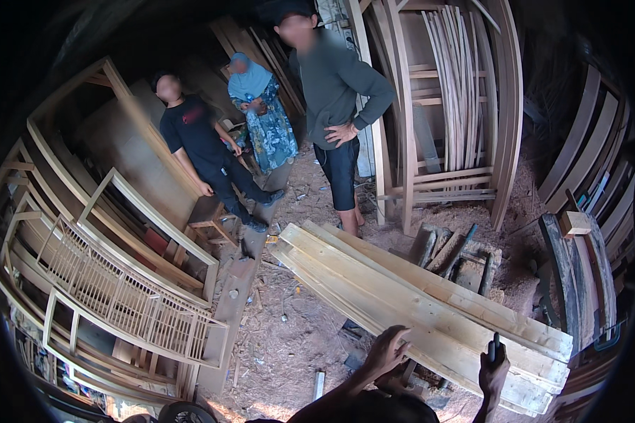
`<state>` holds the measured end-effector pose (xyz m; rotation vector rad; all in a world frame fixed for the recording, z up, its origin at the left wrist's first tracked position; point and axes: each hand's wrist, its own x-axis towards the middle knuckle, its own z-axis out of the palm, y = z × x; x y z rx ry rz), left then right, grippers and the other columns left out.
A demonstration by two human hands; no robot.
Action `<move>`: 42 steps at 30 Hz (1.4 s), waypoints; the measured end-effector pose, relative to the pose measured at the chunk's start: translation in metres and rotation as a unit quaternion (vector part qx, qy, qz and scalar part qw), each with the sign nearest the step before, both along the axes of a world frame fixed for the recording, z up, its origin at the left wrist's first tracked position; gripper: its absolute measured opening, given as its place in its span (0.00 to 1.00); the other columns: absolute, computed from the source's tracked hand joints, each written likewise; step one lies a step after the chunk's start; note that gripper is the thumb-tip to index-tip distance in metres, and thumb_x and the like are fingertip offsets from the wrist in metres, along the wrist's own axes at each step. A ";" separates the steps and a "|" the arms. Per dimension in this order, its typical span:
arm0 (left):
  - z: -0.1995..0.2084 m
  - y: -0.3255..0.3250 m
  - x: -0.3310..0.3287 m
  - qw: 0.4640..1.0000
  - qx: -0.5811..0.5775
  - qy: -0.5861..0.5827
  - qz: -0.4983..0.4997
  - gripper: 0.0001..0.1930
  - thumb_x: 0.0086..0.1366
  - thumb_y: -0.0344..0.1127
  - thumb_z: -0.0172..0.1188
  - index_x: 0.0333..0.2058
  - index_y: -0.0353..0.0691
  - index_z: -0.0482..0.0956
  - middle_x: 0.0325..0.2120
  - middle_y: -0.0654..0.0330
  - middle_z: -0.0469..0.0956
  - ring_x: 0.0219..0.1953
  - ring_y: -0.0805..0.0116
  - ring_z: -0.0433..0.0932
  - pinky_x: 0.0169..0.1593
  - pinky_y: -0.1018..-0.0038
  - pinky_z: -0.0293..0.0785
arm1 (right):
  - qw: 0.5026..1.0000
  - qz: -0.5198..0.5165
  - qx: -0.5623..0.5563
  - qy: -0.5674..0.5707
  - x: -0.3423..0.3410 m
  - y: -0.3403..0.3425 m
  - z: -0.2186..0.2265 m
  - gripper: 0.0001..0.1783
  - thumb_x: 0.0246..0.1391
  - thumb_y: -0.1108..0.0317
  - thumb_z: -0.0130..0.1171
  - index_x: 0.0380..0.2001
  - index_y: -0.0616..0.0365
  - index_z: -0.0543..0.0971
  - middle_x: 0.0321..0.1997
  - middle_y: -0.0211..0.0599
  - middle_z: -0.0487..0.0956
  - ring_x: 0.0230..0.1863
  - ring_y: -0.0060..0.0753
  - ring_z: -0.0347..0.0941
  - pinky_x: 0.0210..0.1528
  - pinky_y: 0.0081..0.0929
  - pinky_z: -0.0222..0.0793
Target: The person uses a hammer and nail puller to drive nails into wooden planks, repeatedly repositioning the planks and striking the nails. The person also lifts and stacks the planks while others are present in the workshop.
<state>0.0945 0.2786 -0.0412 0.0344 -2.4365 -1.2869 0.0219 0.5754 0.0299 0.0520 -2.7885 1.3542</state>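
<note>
My left hand (386, 352) hovers at the near edge of a stack of long pale planks (402, 285). Its fingers are bent and apart, with nothing visible in them. Closer to the right end of the stack, my right hand (494, 374) is closed round a slim dark object (497, 345) with a rounded top, too small and dark to name. The planks lie slanting from upper left to lower right, with uneven edges. Whether my right hand touches the wood is hard to tell.
One person (342, 92) stands beyond the planks, hand on hip; two others (197, 141) are farther left. Wooden frames (148, 240) and a slatted panel (120, 282) lean at left. Tall frames (402, 127) with thin strips stand behind. Sawdust and scraps cover the floor (282, 338).
</note>
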 end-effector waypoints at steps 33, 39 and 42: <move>-0.041 0.002 -0.088 0.808 0.489 -0.159 0.289 0.31 0.60 0.47 0.68 0.49 0.33 0.61 0.33 0.52 0.81 0.28 0.65 0.85 0.29 0.69 0.85 | 0.842 0.319 0.344 0.266 -0.077 0.061 -0.106 0.45 0.48 0.51 0.68 0.69 0.32 0.61 0.69 0.35 0.65 0.65 0.50 0.62 0.55 0.47 0.72; -0.041 0.001 -0.089 0.818 0.479 -0.166 0.273 0.32 0.62 0.47 0.67 0.51 0.32 0.60 0.34 0.53 0.81 0.29 0.65 0.84 0.30 0.69 0.84 | 0.803 0.314 0.401 0.309 -0.096 0.057 -0.114 0.35 0.57 0.44 0.58 0.68 0.30 0.65 0.68 0.29 0.68 0.56 0.44 0.70 0.43 0.41 0.75; -0.044 0.010 -0.086 0.803 0.492 -0.163 0.293 0.27 0.62 0.43 0.67 0.51 0.37 0.63 0.39 0.55 0.79 0.37 0.63 0.83 0.34 0.65 0.82 | 0.780 0.298 0.394 0.384 -0.090 0.058 -0.113 0.33 0.57 0.46 0.60 0.66 0.29 0.68 0.65 0.33 0.70 0.48 0.47 0.73 0.37 0.41 0.76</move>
